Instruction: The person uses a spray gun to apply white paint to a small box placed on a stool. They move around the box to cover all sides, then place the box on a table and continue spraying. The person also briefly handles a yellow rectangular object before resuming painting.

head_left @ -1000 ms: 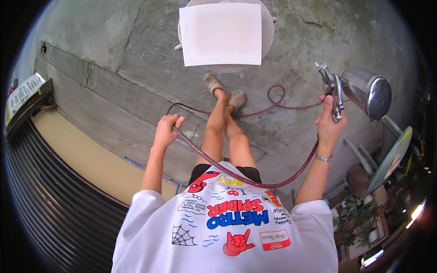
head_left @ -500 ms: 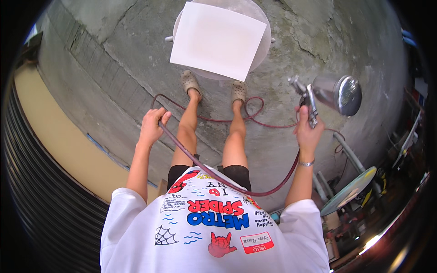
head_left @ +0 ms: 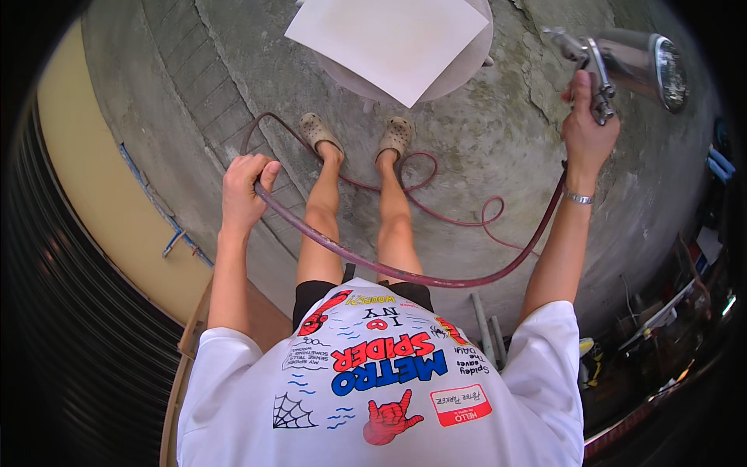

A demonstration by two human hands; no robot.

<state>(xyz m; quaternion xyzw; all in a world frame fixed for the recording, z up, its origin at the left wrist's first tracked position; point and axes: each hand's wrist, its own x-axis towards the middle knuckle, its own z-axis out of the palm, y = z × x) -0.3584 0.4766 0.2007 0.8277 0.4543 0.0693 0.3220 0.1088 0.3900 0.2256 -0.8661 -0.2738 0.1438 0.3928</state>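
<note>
My right hand [head_left: 589,128] is closed round the handle of a silver spray gun [head_left: 599,78], held out at the upper right with its metal cup sticking out to the right. A dark red hose [head_left: 358,255] runs down from the gun's handle and sags across in front of my shirt. My left hand [head_left: 247,191] grips that hose at the left, its fingers wrapped round it. At the top, a white rectangular board [head_left: 389,39] lies on a round grey stool [head_left: 459,70], its corner pointing toward me. Neither hand touches the board.
The hose loops over the cracked concrete floor [head_left: 498,171] beside my clogs [head_left: 397,135]. On the left are a cream wall [head_left: 117,210] with a blue pipe [head_left: 148,191] and a dark ribbed shutter [head_left: 70,311]. Pale pipes [head_left: 486,331] and clutter stand at the right.
My right hand has carried the spray gun up and to the right. The left hand has shifted slightly left with the hose. My view has turned, so the board and stool sit higher.
</note>
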